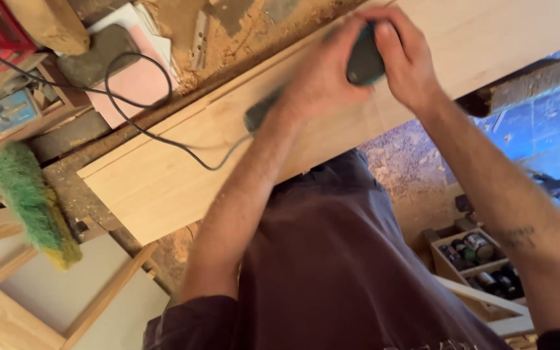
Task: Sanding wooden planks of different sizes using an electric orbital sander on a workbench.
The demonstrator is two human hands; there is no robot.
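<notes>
Both of my hands press on a dark green electric sander (362, 63) that rests on a long pale wooden board (163, 175). My left hand (322, 74) wraps the tool's near side and rear grip. My right hand (403, 55) covers its top from the right. A black power cord (163, 139) trails from the sander's rear across the board toward the upper left. The sander's base is hidden under my hands.
Sawdust covers the bench (241, 39) beyond the board. A green brush (30, 204) lies at the left. A pink block (134, 81) and clutter sit at the upper left. A wooden box of cans (481, 259) stands on the floor at the lower right. Wooden frames (46, 311) lie at the lower left.
</notes>
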